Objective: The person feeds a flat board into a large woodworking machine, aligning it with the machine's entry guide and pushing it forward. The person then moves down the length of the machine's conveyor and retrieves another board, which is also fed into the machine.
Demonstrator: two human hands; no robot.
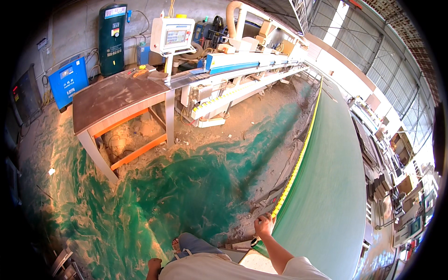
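A long green conveyor belt point(322, 177) stretches away on my right. Along its near-left edge runs a narrow yellow strip point(298, 165) with dark marks. My right hand point(264, 225) is at the near end of this strip, its fingers curled against it at the belt's edge. What lies under those fingertips is hidden. My left hand point(154, 265) hangs low beside my body at the bottom of the head view, away from the belt. Only part of it shows, and its fingers are too unclear to read.
Left of the belt, a brown-topped table point(121, 98) with orange rails adjoins a long white machine point(247, 65) with a control screen point(177, 36). Behind stand a blue cabinet point(67, 80) and a dark green tank point(112, 42). Dust streaks the green floor point(177, 186). Stacked boards point(380, 186) lie beyond the belt.
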